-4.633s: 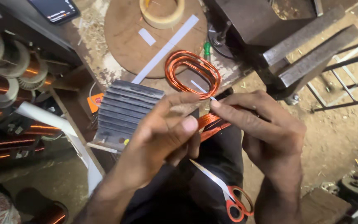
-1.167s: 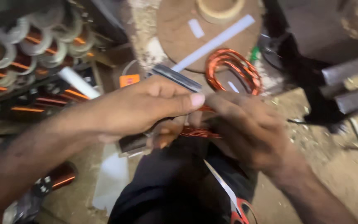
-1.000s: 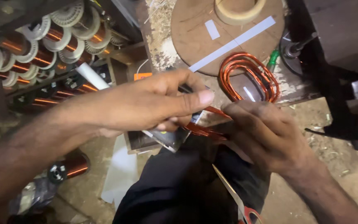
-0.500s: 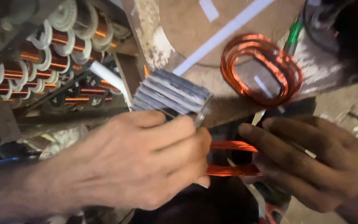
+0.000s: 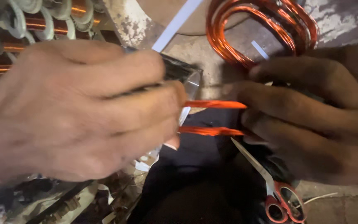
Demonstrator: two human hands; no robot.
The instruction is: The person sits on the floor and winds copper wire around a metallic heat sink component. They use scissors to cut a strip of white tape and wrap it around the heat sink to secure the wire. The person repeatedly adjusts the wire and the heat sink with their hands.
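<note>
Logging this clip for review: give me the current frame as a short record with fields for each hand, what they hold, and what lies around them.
left hand: closed over a grey metal block, fingers curled at the near ends of two copper wire strands
right hand: grips the far ends of the same strands
strands: run side by side between the hands, roughly level
copper coil: lies on the bench above the right hand
scissors: red-handled, below the right hand
white strip: on the bench, upper middle
wire spools: upper left

The blurred hands hide both ends of the copper strands (image 5: pixel 214 118) and most of the grey metal block (image 5: pixel 183 74).
</note>
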